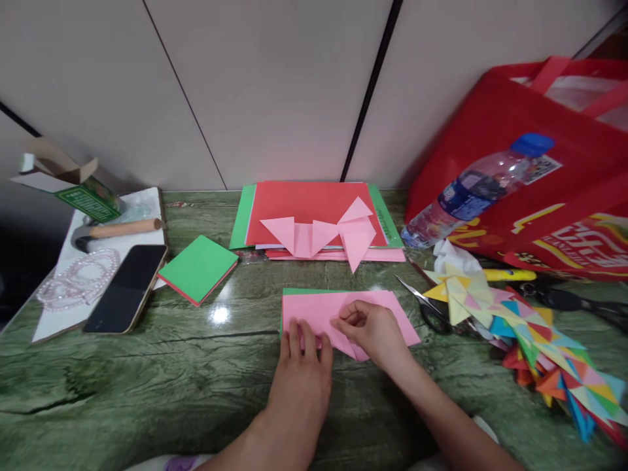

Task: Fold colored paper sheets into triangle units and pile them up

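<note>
A pink sheet of paper [318, 303] lies in front of me on the table, and its near edge is folded up at an angle. Under it, a strip of a green sheet [314, 290] shows along the far and left sides. My left hand [301, 376] rests on the near left part of the pink paper with its fingers stretched out. With bent fingers, my right hand [377, 330] pinches the folded flap of the same sheet. The tips of its thumb and index finger meet near the middle of the paper.
Folded pink pieces [303, 239] lie on a stack of coloured paper [314, 199] at the back. Left are green squares [200, 267], a phone [126, 288] and a hammer [122, 227]. Scissors [434, 314], colourful folded paper [544, 340], a bottle [464, 196] and a red bag [490, 111] stand right.
</note>
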`<state>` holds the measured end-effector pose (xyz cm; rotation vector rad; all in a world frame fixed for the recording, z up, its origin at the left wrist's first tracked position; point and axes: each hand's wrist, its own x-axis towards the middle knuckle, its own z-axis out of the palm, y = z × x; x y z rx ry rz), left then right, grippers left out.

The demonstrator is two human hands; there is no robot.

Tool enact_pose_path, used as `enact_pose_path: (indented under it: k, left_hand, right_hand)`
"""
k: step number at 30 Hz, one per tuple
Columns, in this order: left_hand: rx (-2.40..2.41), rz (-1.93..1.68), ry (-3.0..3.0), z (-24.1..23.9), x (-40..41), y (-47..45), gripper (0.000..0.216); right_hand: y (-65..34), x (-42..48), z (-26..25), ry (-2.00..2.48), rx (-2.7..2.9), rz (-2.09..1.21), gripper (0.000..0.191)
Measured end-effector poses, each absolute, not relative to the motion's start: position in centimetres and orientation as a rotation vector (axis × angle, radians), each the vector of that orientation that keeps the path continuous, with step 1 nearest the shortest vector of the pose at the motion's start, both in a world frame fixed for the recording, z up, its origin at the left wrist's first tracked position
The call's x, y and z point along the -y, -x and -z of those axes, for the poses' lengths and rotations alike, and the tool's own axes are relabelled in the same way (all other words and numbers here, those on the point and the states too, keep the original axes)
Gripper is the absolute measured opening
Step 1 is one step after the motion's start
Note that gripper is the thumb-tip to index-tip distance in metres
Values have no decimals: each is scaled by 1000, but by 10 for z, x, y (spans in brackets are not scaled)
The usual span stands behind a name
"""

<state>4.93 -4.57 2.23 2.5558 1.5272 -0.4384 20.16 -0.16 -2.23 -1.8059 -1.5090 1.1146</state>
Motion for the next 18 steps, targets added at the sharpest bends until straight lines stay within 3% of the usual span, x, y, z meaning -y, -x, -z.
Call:
enact_pose_path:
  k: [7,15,18]
  left_hand:
    - [-1539,459,-2624,-21,47,-47,56]
    - [-1516,496,-2490,-28,41,-44,77]
    - [-1584,478,-2489,-32,36,-40,74]
  right_hand:
    - [-201,1,20,1811,1594,-1063,18]
    - [-199,0,6,1844,1880,-929,11]
    - [-198,0,3,1870,1904,-906,9]
